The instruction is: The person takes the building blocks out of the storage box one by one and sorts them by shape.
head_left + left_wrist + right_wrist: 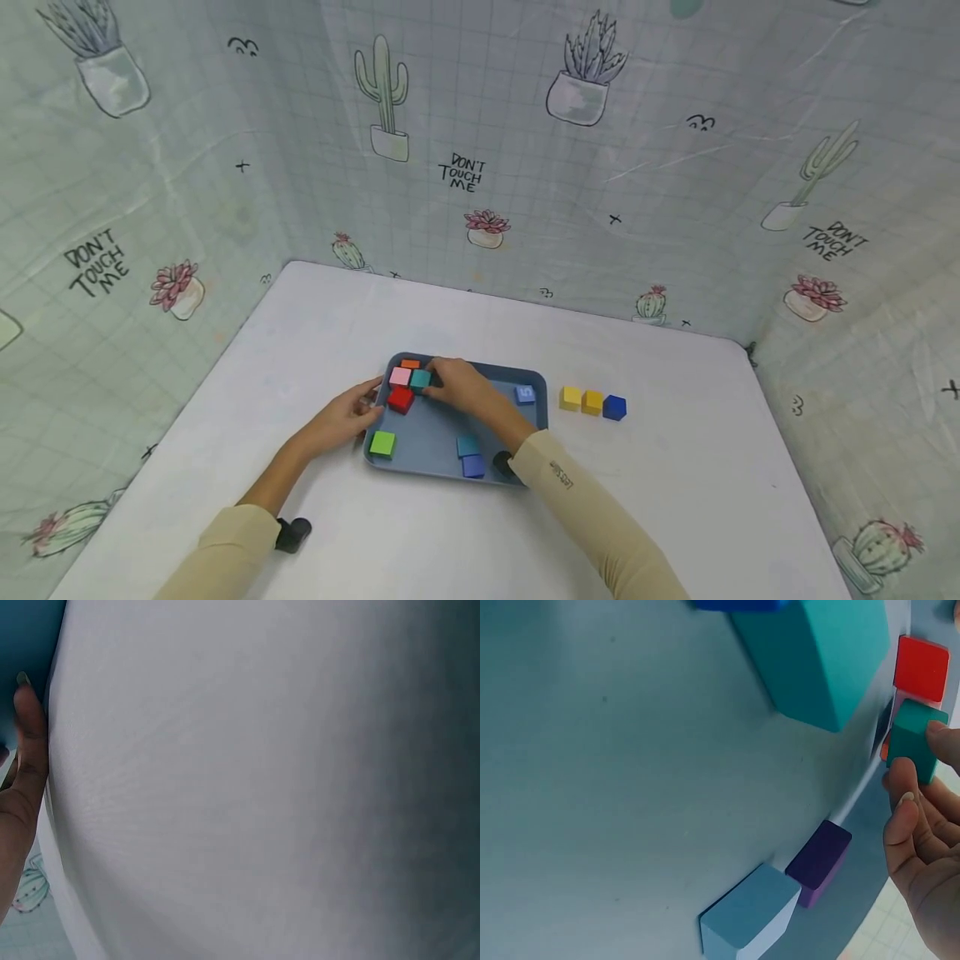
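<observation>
Tabletop [690,492]: right hand [461,385] pinches teal block [911,735]; purple block [819,859], right wrist view only.

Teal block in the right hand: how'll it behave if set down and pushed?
Probably rigid: the teal block shows flat faces, with no visible dent where the right hand pinches it. Unlikely to roll, given its boxy shape; may slide rather than tip on the smooth-looking tray, since it looks compact, not tall.

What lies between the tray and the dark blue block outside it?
Two blocks, seen in the head view: a pale yellow block nearer the tray, then a deeper yellow block next to the dark blue block.
</observation>
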A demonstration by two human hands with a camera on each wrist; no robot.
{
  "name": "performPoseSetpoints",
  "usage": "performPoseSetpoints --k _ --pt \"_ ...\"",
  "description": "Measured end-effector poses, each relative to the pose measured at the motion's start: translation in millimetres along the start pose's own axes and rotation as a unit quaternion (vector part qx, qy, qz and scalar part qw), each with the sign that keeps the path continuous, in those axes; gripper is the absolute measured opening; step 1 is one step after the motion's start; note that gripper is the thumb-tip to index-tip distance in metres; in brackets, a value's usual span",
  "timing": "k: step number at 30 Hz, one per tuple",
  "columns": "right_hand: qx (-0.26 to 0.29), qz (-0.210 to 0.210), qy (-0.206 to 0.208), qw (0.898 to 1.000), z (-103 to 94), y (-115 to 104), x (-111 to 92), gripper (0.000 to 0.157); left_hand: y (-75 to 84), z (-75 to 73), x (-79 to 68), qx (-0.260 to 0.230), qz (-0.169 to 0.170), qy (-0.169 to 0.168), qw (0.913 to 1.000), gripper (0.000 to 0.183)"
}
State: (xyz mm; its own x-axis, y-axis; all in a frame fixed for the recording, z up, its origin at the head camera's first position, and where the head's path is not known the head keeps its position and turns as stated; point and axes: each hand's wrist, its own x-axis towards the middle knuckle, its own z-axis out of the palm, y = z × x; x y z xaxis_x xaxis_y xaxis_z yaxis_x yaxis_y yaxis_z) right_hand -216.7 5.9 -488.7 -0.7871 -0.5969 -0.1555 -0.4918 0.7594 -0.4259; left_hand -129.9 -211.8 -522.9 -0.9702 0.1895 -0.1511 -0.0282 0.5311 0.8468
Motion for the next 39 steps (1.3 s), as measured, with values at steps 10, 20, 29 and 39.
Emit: performPoseSetpoints --k 10,20,29,39 --pt "0.001 0.003 -0.009 1.000 -0.2 7.0 -5.8 0.043 -2.7 0.2 1.2 0.005 -0.002 0.000 1.0000 0.060" --pt "-0.013 -0.024 -0.005 1.000 -1.4 8.9 -9.7 0.053 -1.6 0.5 1.1 0.000 -0.001 0.000 1.0000 0.060" --pt "-0.011 -0.053 -0.021 0.998 -5.8 14.3 -12.3 0.051 0.4 -0.1 0.0 -0.001 -0.002 -0.001 1.0000 0.061" --pt "0.005 -0.052 -0.029 0.998 -10.0 16.1 -17.8 0.038 1.2 -0.2 -1.4 -0.004 -0.004 -0.001 1.0000 0.061"
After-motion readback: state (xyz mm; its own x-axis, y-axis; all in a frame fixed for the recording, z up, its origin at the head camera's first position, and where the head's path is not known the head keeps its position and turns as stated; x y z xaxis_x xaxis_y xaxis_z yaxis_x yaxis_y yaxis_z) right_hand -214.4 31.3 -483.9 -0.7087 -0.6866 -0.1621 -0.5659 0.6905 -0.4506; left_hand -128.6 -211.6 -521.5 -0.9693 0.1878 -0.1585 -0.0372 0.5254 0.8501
